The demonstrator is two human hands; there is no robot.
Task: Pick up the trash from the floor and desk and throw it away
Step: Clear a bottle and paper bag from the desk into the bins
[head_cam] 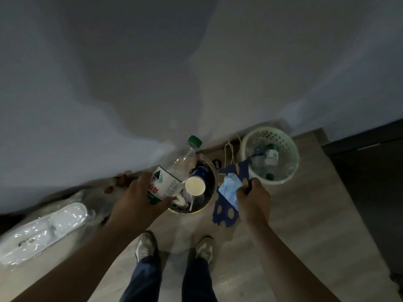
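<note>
Over the dark bin [209, 182] by the wall, I have both arms stretched forward and down, forearms bare and angled inward from the lower corners of the view. My left hand [139, 197] grips the lower half of a clear bottle [172, 171]. The fingers curl round its white label and the thumb sits on the near side. The bottle tilts up and to the right, with its green cap toward the wall and its body above the bin's left edge. Inside the bin a paper cup [195, 185] lies on its side with its open mouth facing me, among crumpled white scraps.

My right hand [253, 199] is to the right of the bin, knuckles up, pinching a dark blue wrapper [224, 212] with pale dots. A light blue packet [229, 189] lies against the wrapper. The wrapper hangs from the fingers in the gap between the bin and a white basket [281, 180]. I cannot tell whether it touches either one.

The basket stands on the wooden floor [305, 214] close to the wall, with green-capped bottles [271, 155] lying in it. Thin cord handles [231, 149] rise between the two containers. To the far left, a white item wrapped in shiny plastic [43, 227] lies on the floor. My two shoes [145, 245] are planted side by side, just short of the bin. A dark cabinet [370, 171] fills the right edge.
</note>
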